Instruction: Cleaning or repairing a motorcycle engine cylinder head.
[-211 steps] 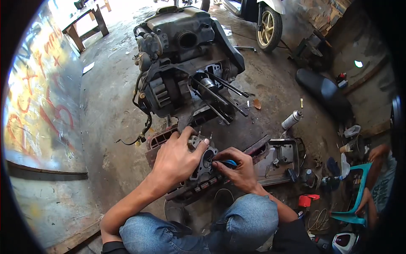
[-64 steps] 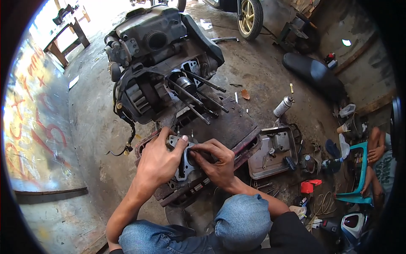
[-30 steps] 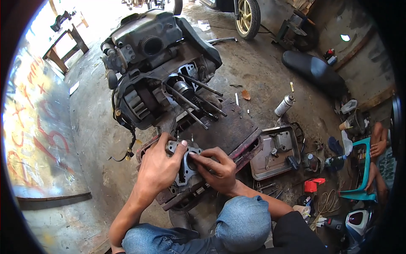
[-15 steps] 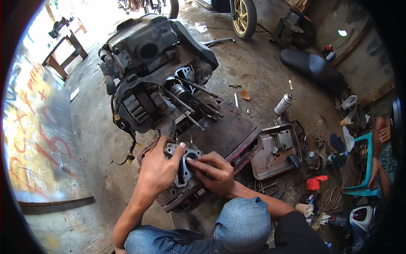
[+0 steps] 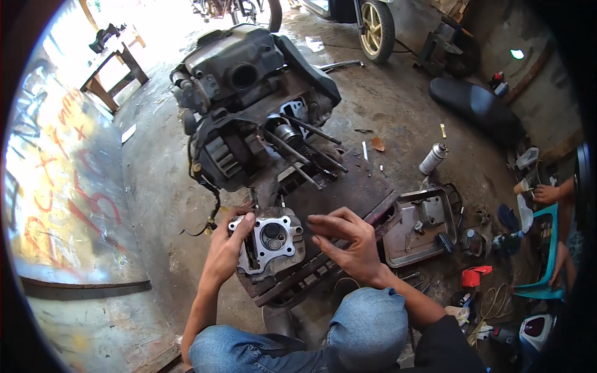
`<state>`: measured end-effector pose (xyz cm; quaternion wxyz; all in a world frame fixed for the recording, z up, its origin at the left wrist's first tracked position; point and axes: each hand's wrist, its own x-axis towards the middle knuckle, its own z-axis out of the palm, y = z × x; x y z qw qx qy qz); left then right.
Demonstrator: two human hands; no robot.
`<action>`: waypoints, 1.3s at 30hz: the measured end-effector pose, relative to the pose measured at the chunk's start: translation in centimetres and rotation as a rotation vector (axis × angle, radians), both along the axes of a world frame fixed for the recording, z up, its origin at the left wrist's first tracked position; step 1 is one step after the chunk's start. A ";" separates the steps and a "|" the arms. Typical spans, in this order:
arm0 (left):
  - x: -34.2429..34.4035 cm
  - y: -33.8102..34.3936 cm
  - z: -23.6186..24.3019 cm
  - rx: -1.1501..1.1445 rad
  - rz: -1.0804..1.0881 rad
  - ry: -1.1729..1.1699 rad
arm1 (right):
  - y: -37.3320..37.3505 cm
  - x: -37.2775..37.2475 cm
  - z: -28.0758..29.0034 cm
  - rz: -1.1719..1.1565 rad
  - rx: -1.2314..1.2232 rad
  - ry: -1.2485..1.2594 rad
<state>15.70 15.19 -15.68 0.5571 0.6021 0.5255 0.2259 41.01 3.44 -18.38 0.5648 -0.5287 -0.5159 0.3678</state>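
A cylinder head (image 5: 287, 250) rests on the dark metal stand (image 5: 351, 189) in front of me, its pale machined face and round combustion chamber turned up. My left hand (image 5: 224, 252) grips its left edge, the thumb on top and the fingers round the far side. Just off its right side, my right hand (image 5: 353, 242) is raised with thumb and fingers apart, holding nothing. Beyond the stand lies a partly stripped engine (image 5: 239, 59). Its piston (image 5: 287, 133) is bare among several long studs (image 5: 311, 129) that point towards me.
On the right are a metal tray (image 5: 398, 253) with parts in it, a spray can (image 5: 433, 158) and a motorcycle seat (image 5: 476, 105). A co-worker's hand (image 5: 547, 194) shows near a teal stool (image 5: 547, 248). A painted panel (image 5: 74, 205) stands at left.
My right hand has drawn away from the cylinder head to the right, and its fingers have opened, uncovering the combustion chamber. My left hand still grips the head. The whole view has shifted slightly.
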 end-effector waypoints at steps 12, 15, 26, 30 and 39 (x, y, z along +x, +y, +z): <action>-1.1 -4.3 -5.7 0.361 0.176 -0.330 | 0.4 0.1 4.4 0.178 -0.037 -0.266; -0.6 -4.1 -5.8 0.424 0.153 -0.303 | 0.9 2.4 6.9 0.129 0.091 -0.450; -5.5 -2.0 -8.2 0.223 -0.004 -0.325 | -4.7 -8.7 8.4 -0.213 -0.184 -0.313; -7.0 0.2 -5.3 0.180 -0.317 -0.238 | -4.2 -12.7 2.9 -0.292 -0.121 -0.284; -7.1 2.8 0.4 -0.265 -0.384 -0.083 | -3.0 -12.4 2.2 -0.362 -0.034 -0.375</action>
